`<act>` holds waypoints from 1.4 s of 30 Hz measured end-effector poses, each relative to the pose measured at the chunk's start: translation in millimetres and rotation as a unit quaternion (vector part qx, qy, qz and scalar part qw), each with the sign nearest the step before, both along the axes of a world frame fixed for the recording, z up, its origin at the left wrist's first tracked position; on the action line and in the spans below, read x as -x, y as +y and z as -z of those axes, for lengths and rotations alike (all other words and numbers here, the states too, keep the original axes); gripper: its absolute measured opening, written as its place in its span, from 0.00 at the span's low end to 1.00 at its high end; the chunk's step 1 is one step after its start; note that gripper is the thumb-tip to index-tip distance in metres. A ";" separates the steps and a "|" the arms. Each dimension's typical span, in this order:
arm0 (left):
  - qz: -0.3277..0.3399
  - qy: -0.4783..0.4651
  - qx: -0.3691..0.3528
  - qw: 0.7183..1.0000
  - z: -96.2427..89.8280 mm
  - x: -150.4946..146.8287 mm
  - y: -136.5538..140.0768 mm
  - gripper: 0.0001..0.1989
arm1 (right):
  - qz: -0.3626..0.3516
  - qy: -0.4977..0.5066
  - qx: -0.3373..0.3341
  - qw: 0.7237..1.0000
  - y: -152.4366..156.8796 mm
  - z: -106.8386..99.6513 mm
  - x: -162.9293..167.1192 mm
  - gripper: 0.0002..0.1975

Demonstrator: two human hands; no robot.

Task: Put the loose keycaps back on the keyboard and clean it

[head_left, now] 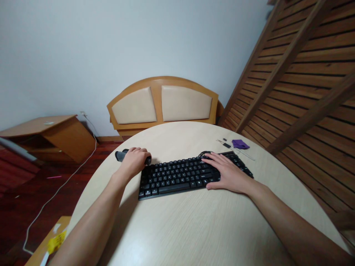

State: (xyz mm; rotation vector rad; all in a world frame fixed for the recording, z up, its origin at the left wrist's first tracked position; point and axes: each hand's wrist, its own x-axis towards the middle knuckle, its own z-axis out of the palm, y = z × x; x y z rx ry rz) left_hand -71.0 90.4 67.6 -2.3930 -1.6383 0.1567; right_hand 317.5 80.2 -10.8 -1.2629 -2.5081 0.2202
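Note:
A black keyboard (174, 177) lies slightly angled on the round table (177, 229). At its upper left corner, my left hand (134, 161) is wrapped round a black and grey handheld object (120, 155). Its rounded dark end pokes out by the keyboard's edge; the palm hides the middle, so I cannot tell its kind. My right hand (229, 173) rests with spread fingers over the right part of the keyboard, covering some keys. Behind those fingers shows a coiled black cable (204, 153).
A purple cloth (240, 144), a small black piece (226, 145) and a thin whitish stick or cord (245, 153) lie at the table's back right. A wooden headboard (159, 99) stands behind. Slatted wood (299, 81) rises at right. A white cable (59, 190) crosses the floor.

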 end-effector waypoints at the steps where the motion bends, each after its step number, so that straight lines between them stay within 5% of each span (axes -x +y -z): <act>1: -0.008 -0.002 -0.015 1.000 -2.7 0.4 -0.6 0.14 | 0.001 -0.001 -0.001 1.000 -0.2 0.2 0.0 0.48; 10: -0.012 -0.020 0.034 0.999 -4.5 4.0 -1.7 0.16 | 0.014 0.002 -0.004 1.000 -2.8 -1.2 4.3 0.47; 16: -0.114 -0.059 -0.040 0.991 -12.5 -1.1 -6.8 0.13 | 0.032 -0.003 -0.021 0.999 -3.6 3.0 8.3 0.47; 21: -0.157 -0.143 -0.032 0.977 -23.3 -3.1 -13.8 0.23 | 0.053 -0.007 -0.035 0.998 -4.4 6.1 12.6 0.47; 26: -0.156 -0.158 0.035 0.974 0.3 -4.0 -4.3 0.29 | 0.046 0.001 -0.043 0.998 -4.0 8.1 12.5 0.46; 42: -0.199 -0.156 -0.024 0.967 52.6 -21.0 -24.0 0.29 | 0.100 -0.008 -0.060 0.993 -6.6 9.9 24.6 0.46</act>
